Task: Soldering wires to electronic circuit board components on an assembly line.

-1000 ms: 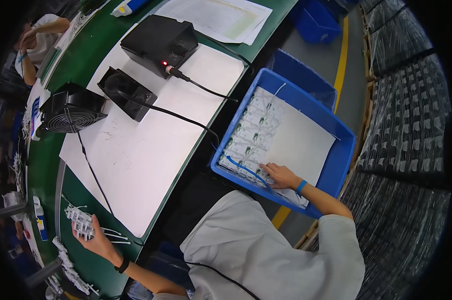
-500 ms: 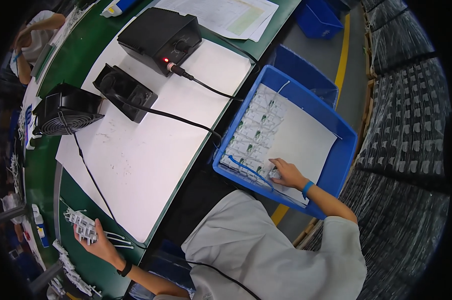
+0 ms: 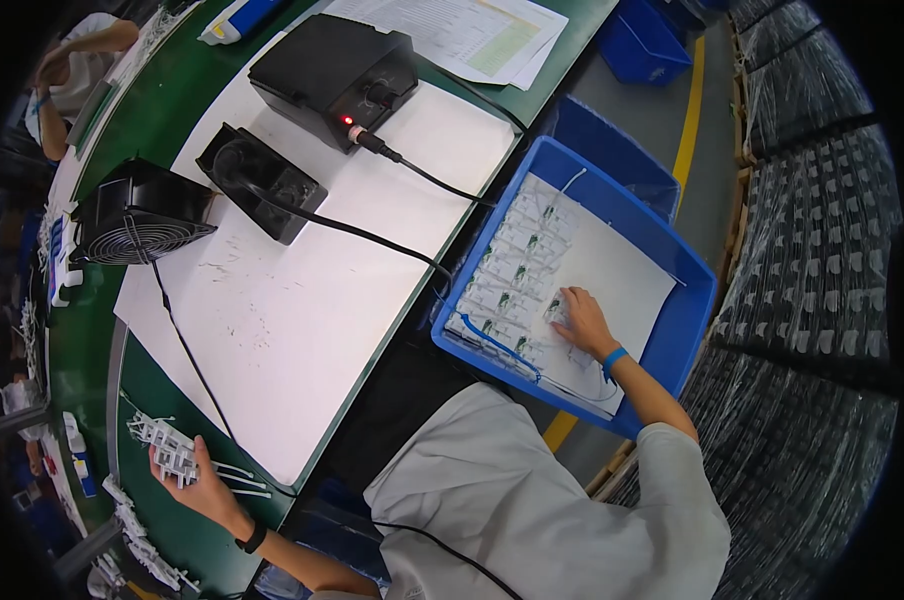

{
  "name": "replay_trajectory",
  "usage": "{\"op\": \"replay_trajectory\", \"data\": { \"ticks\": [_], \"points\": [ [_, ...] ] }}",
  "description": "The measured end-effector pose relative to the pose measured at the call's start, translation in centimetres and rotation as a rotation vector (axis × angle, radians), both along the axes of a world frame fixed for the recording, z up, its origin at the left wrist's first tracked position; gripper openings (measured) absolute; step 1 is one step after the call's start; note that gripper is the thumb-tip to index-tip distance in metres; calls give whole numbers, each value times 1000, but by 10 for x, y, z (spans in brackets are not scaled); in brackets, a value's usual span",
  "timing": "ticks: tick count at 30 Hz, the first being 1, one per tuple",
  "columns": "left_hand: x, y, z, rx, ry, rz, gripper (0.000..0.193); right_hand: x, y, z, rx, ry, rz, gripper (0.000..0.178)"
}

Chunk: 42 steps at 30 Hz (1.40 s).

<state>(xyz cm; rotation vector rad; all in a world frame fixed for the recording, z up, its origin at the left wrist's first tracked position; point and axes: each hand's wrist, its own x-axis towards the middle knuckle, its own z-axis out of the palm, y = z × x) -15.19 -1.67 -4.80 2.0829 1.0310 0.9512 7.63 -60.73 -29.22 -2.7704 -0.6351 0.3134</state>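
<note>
My left hand [image 3: 204, 492], over the green tabletop at lower left, is closed around several white plastic parts [image 3: 172, 455] with thin white leads sticking out to the right. Inside the blue bin [image 3: 700, 290], my right hand [image 3: 590, 325] has its fingers against a small white plastic part with a green board [image 3: 555, 306]. My fingers partly cover that part. To its left in the bin lie rows of similar white parts [image 3: 507, 270], on a white sheet [image 3: 617, 260]. A blue cord [image 3: 502, 348] lies across the near-left corner.
On the white mat [image 3: 302, 330] stand a black power unit [image 3: 332, 75] with a red light, a black tool holder [image 3: 262, 185] and a black fan [image 3: 142, 220]. Cables cross the mat. Papers [image 3: 497, 40] lie farther back. Another person's arms [image 3: 57, 85] show at upper left. Wrapped stacks [image 3: 812, 240] stand right.
My right hand has moved a little away from me and right inside the bin, and the small part by its fingers shifted too. My left hand stays nearly still, holding its parts.
</note>
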Motion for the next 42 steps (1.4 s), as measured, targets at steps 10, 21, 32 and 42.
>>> {"op": "replay_trajectory", "data": {
  "ticks": [10, 21, 32, 42],
  "points": [
    [-2, 1, 0, -16, 25, 7, 64, -27, 23, -9, 143, 117, -18, 59],
    [-4, -1, 0, -23, 20, 15, 63, -37, 6, 1, 105, -132, -284, 52],
    [-1, -7, 5, 12, 24, 25, 61, -73, -35, -13, -69, 483, -909, 93],
    [-1, -12, 12, -34, 0, 43, 65, -71, -31, -36, -41, 421, -994, 96]
  ]
}}
